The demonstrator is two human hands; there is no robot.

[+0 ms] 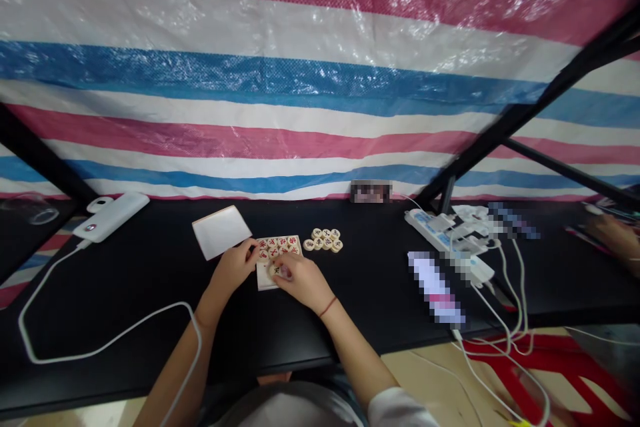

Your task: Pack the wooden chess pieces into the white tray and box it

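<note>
Right-hand grip (pixel 300 282) pinches a xiangqi piece (pixel 275 271), characters hidden.

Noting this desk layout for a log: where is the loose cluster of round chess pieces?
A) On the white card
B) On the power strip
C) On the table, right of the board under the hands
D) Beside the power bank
C: the round chess pieces sit on the black table, just right of the board.

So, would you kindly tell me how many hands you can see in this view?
3: the person's left hand and right hand over the xiangqi pieces, and another person's hand at the right edge. More may be hidden.
</note>
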